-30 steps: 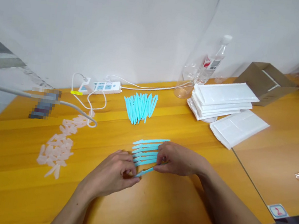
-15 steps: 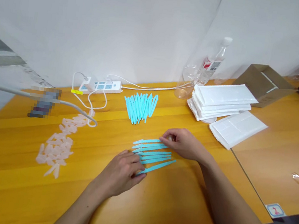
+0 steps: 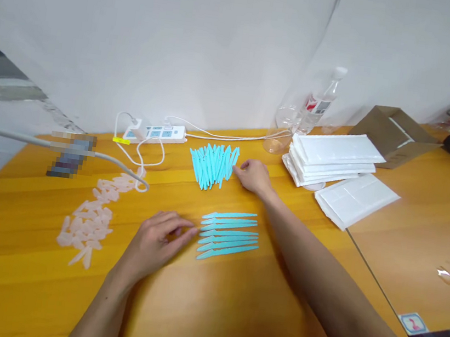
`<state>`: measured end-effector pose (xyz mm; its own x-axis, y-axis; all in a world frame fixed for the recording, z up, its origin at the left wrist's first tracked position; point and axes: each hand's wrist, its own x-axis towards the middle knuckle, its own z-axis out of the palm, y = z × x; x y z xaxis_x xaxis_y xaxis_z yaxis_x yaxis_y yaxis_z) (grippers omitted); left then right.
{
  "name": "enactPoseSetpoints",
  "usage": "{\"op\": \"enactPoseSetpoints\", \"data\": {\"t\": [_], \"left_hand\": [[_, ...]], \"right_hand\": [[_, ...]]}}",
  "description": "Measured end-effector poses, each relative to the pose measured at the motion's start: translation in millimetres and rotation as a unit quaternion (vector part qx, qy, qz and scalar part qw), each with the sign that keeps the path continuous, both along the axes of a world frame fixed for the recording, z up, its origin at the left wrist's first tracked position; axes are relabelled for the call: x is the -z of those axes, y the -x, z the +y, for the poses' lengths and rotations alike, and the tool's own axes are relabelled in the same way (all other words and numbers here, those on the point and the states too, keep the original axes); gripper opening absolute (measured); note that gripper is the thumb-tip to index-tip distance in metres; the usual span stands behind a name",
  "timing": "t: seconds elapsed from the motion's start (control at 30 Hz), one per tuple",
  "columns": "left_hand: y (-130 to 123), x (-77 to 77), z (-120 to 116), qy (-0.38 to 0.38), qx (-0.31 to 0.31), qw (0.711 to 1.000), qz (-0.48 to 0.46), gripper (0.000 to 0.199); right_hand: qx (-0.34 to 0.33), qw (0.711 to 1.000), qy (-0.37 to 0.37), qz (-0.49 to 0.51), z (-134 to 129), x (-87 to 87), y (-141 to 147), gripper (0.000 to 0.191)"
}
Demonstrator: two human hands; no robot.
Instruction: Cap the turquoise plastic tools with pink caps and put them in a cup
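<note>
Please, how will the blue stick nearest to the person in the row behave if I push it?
The nearest blue stick would probably stay stiff, since it lies straight without sagging. It is slim, so it is likely light and may slide easily. Its close neighbour could be nudged if it is pushed towards the wall.

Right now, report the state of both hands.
Left hand: loosely open, nothing seen in it, beside the row of blue sticks.
Right hand: at the blue pile's edge; grip cannot be told.
</note>
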<state>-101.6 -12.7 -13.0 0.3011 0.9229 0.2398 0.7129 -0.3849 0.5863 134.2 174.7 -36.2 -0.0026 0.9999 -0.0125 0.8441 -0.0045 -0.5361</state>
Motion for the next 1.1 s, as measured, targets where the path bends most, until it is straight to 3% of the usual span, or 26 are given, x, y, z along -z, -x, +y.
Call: {"op": "enactPoseSetpoints", "data": {"t": [0.13, 0.27, 0.4, 0.5, 0.6, 0.77, 0.93, 1.1], "left_hand": [[25, 6.6, 7, -0.010, -0.085, 0.996, 0.002, 0.018], [57, 12.4, 10, -0.011, -0.180, 0.983, 0.025, 0.025], [100, 13.0, 7, 0.018, -0.312, 0.946, 0.084, 0.030], [125, 11.1, 10, 0.070, -0.359, 0.916, 0.164, 0.032], [134, 10.0, 21, 0.074, -0.353, 0.902, 0.236, 0.035], [130, 13.8, 40, 0.028, -0.327, 0.887, 0.325, 0.037], [118, 18.1, 38, 0.021, -0.236, 0.930, 0.282, 0.033], [89, 17.0, 31, 0.083, -0.208, 0.961, 0.160, 0.034]], "right_hand": [[-0.001, 1.000, 0.023, -0.021, 23, 4.1, 20, 0.034], [-0.015, 0.998, 0.063, 0.010, 29, 2.6, 19, 0.020], [-0.025, 0.993, 0.098, 0.066, 30, 3.4, 10, 0.021], [-0.026, 0.986, 0.107, 0.126, 26, 2.2, 0, 0.019], [-0.045, 0.975, 0.105, 0.189, 9, -3.9, -17, 0.009], [-0.146, 0.915, 0.180, 0.331, -35, -15.8, -53, 0.008], [-0.231, 0.935, 0.174, 0.207, -63, -17.4, -68, 0.018], [-0.300, 0.923, 0.179, 0.160, -74, -21.0, -57, 0.040]]}}
